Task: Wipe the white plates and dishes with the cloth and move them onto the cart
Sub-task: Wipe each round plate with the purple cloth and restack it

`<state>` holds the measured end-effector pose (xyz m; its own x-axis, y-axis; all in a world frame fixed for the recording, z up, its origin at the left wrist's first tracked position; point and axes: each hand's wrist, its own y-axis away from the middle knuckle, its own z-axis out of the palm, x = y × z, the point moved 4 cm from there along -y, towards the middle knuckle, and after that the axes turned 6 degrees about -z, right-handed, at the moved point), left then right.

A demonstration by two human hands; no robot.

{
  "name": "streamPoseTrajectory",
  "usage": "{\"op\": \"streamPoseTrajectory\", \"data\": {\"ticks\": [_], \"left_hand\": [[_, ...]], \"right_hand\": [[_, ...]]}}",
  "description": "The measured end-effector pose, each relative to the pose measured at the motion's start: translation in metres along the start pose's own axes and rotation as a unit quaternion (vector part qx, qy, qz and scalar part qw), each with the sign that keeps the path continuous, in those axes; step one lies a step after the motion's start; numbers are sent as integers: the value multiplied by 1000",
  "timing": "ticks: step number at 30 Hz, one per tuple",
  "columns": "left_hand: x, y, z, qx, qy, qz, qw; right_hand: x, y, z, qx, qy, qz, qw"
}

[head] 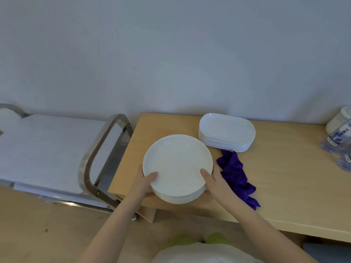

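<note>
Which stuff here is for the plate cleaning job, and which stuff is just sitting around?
For the job: round plates held by left hand and right hand; oval dishes; purple cloth; cart.

Just lying about: water bottles at the table's far right.

The fingers of the left hand (145, 184) and right hand (212, 182) vanish beneath a stack of round plates (177, 168), whose lower plates show only as rims. Plastic bottles (340, 141) are cropped by the right edge, labels unreadable. The cart (47, 149) runs off the left edge.
</note>
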<state>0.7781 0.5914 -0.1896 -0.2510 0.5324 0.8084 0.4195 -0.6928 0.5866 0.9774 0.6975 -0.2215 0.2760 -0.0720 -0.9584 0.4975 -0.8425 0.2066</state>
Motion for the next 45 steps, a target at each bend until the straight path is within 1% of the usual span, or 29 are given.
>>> {"op": "streamPoseTrajectory", "data": {"ticks": [5,14,22,28,36,42,45], "left_hand": [[-7,5,1,29,24,-34,999],[-12,-6,-1,79,34,-33,996],[-5,-21,-11,67,25,-25,997],[16,-43,-25,38,6,3,999],[40,-79,-41,14,1,8,1000],[60,-105,-51,5,-20,9,1000],[68,-115,-56,-3,-19,9,1000]], "right_hand": [[2,0,1,-1,-7,17,1000],[-1,-2,-2,10,-6,20,1000],[-11,-18,4,37,-16,25,999],[-25,-36,14,74,-56,34,995],[-42,-65,27,91,-78,43,992],[-51,-85,35,97,-90,33,991],[-52,-95,39,99,-97,45,989]]}}
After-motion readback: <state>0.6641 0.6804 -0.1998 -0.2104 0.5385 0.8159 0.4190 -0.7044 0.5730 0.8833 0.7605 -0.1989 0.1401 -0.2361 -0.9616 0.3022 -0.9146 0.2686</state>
